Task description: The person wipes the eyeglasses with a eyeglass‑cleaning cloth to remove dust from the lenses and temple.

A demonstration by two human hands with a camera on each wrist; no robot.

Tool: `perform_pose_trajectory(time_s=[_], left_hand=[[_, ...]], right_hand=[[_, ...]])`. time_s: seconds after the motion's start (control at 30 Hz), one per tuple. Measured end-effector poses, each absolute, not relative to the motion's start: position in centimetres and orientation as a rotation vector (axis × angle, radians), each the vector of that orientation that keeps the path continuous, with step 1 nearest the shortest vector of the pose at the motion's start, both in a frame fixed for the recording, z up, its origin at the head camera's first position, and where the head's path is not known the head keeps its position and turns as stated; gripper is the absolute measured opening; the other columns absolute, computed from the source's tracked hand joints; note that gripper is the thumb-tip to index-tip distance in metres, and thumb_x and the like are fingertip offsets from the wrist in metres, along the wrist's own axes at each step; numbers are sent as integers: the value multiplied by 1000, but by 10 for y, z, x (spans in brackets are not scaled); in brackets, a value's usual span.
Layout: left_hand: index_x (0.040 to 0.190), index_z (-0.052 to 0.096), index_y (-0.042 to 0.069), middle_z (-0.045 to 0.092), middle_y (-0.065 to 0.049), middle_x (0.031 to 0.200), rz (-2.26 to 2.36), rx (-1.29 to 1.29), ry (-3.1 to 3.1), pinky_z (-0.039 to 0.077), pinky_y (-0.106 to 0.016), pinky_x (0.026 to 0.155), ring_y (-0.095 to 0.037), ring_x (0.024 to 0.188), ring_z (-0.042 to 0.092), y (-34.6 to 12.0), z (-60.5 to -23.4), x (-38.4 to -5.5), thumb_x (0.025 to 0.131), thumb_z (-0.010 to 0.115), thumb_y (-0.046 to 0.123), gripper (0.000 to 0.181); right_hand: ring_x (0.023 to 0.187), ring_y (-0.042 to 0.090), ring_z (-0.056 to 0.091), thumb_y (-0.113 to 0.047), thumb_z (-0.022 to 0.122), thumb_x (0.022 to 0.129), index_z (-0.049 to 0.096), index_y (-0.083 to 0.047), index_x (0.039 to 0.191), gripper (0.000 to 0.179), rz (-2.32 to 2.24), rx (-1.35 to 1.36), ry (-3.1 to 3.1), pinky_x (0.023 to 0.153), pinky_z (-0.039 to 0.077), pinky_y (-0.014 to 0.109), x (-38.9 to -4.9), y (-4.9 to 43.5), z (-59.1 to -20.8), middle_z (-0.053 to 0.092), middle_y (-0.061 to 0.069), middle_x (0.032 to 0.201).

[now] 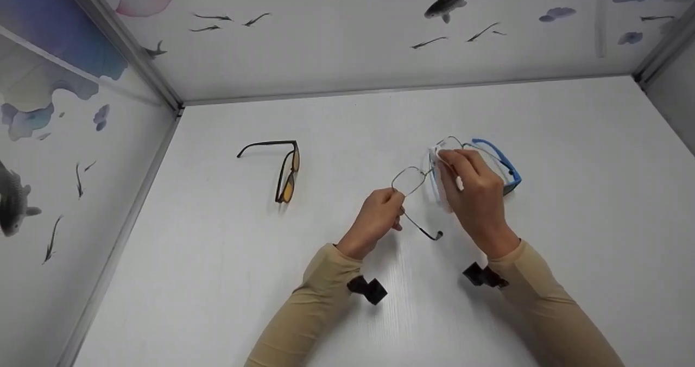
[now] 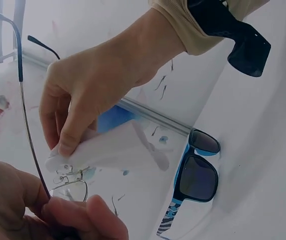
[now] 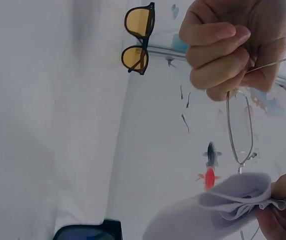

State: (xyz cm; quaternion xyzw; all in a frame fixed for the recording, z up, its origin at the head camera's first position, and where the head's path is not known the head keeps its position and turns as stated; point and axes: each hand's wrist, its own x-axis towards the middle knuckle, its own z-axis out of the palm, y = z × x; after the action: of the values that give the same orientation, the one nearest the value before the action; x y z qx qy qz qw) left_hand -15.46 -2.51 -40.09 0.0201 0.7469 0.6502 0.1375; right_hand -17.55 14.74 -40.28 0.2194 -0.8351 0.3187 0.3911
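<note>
A pair of thin wire-framed glasses [image 1: 408, 181] is held up over the white table between both hands. My left hand [image 1: 376, 215] pinches the frame at one outer corner, with a dark-tipped temple hanging past the fingers. With its thumb and fingertips, my right hand [image 1: 475, 193] pinches a white cloth [image 3: 218, 210] folded round the other lens. In the left wrist view the cloth [image 2: 112, 150] drapes away from the right fingers, close by the nose pads. That lens is mostly hidden by the cloth and hand.
Blue-and-black sunglasses [image 1: 505, 163] lie on the table just behind the right hand. Black-framed glasses with yellow lenses [image 1: 293, 174] lie at the left, one temple pointing left. Printed panels with fish [image 1: 450, 0] stand along the back and left edges of the table [image 1: 217, 264].
</note>
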Motion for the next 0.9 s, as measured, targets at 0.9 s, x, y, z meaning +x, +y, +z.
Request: perform_pose_trajectory(time_s=[0.9], left_hand=[[62,42,15,40,5,55,1660,151,2512,39,-21,47,-11,48,54,-22,-409,-153,94,42,12,32]], right_hand=[[75,27,67,6,71,83,68,5,95,12,769,541,-2296,63,57,37,-181,152,-406,65,18,89]])
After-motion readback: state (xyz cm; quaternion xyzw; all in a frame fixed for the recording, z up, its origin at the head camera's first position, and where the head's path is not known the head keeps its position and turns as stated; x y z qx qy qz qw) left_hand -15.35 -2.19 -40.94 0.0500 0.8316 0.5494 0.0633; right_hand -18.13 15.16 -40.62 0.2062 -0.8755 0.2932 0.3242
